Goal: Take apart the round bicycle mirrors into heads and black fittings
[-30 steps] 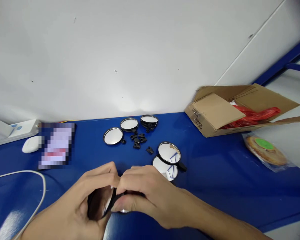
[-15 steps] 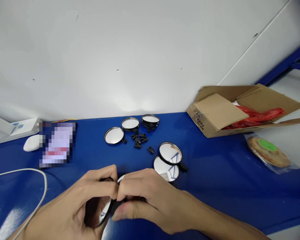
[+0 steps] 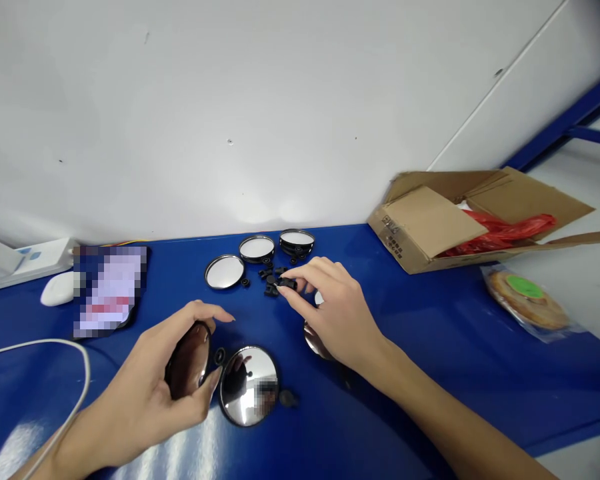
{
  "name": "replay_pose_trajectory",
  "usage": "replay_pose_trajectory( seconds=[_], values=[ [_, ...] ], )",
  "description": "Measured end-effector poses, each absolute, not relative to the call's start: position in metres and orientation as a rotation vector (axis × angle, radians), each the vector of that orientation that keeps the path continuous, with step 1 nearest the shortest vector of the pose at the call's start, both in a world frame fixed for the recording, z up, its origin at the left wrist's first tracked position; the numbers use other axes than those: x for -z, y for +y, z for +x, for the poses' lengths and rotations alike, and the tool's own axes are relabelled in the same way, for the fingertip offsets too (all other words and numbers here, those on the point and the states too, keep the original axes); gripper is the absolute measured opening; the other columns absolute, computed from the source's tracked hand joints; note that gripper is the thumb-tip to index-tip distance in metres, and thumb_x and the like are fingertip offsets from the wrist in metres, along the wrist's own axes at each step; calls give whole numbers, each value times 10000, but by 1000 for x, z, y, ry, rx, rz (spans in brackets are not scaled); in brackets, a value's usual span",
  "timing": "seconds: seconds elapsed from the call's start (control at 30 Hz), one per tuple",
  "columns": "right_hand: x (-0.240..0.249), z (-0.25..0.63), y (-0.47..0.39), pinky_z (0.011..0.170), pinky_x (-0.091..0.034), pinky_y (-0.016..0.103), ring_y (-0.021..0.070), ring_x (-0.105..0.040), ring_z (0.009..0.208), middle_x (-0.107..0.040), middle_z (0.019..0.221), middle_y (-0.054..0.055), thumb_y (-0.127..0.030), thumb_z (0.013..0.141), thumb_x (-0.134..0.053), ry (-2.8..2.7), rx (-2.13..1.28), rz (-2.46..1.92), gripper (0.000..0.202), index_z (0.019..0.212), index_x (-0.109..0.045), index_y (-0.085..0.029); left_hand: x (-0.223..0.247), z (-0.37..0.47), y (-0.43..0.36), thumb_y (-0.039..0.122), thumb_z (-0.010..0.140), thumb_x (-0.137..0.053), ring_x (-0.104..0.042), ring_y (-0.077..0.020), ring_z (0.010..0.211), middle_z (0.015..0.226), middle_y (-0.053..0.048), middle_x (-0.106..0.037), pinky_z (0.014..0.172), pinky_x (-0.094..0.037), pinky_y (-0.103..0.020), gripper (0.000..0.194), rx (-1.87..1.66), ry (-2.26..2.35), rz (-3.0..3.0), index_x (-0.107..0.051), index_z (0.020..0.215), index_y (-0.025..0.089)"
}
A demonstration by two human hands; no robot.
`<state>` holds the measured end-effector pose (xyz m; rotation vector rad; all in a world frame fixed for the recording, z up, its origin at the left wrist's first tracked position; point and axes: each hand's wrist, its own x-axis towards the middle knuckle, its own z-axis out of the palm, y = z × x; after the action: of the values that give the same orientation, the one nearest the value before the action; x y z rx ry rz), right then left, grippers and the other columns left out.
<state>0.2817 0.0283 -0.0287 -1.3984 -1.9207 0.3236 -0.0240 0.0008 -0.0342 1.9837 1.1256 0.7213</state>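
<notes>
My left hand [image 3: 150,380] is closed round a small round mirror [image 3: 190,360], held tilted on its edge with a black ring joint [image 3: 220,356] at its side. Close by on the blue table lies another round mirror [image 3: 250,387], with a black knob [image 3: 288,399] at its right. Thumb and fingers of my right hand [image 3: 337,303] pinch a small black plastic clip [image 3: 287,285] beside a pile of several such clips [image 3: 271,288]. Under that hand, two overlapping mirrors [image 3: 316,341] are mostly hidden.
Toward the wall stand more round mirrors [image 3: 225,272]. A phone [image 3: 111,290], a white earbud-style case [image 3: 60,289] and a white cable [image 3: 83,360] are on the left. On the right sit an open cardboard box [image 3: 405,247] and a bagged round item with a green label [image 3: 530,303].
My right hand has left the mirror at my left hand and moved up and right to the black clips. A mirror with a knob now shows on the table between the hands.
</notes>
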Motion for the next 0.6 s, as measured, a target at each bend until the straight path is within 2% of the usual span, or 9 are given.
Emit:
replay_pose_trajectory(
  seconds=[0.1, 0.33, 0.6],
  values=[
    [34, 283, 30, 928, -448, 414, 241, -692, 977, -777, 1004, 29, -205, 1124, -807, -2000, -299, -1469, 79, 1182, -852, -236, 35, -20, -1, 336, 1091, -709, -592, -136, 662, 1006, 24, -707, 570, -502, -228, 378, -724, 1167, 1995, -584, 1448, 343],
    [31, 282, 29, 904, -414, 429, 248, -684, 951, -807, 931, 12, -174, 1099, -819, -2052, -334, -1542, 89, 1148, -865, -232, 36, -23, 2, 279, 1076, -738, -592, -120, 627, 946, 59, -641, 575, -538, -202, 443, -679, 1094, 2080, -545, 1465, 368],
    [32, 285, 30, 888, -412, 427, 258, -693, 954, -828, 941, 8, -130, 1084, -809, -2071, -342, -1584, 141, 1154, -852, -245, 40, -22, 2, 332, 1119, -723, -619, -150, 688, 969, 50, -629, 619, -579, -227, 437, -567, 1089, 2085, -508, 1495, 389]
  ],
)
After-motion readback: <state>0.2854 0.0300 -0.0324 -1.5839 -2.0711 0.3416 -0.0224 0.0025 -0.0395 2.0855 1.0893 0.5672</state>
